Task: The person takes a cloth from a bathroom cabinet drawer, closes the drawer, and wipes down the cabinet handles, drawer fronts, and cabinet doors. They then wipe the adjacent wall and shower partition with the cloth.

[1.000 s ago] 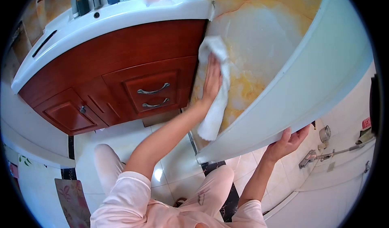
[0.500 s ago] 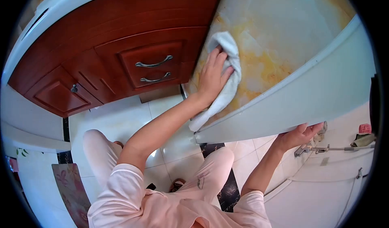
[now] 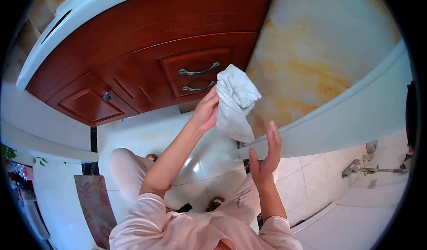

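Note:
My left hand [image 3: 206, 112] is closed on a white cloth [image 3: 238, 87], which is bunched at the top and hangs down in loose folds. It holds the cloth in front of the dark red cabinet [image 3: 147, 58], close to the drawer handles. To the right, my right hand [image 3: 267, 156] is raised with its fingers stretched out and thumb apart, holding nothing. It is close to the lower edge of a pale, smooth panel [image 3: 347, 110]. Behind the cloth is a white-and-yellow marbled surface [image 3: 307, 63].
A white countertop rim [image 3: 58, 41] curves above the cabinet. On the white tiled floor [image 3: 213, 154] lies a floral mat [image 3: 94, 205] at left. A mop-like tool with a metal pole [image 3: 378, 170] is at far right. Plant leaves [image 3: 40, 161] show at the left edge.
My left hand has drawn the cloth off the marbled surface, down towards me. My right hand has let go of the panel's edge and come left, near the cloth. The view has shifted slightly.

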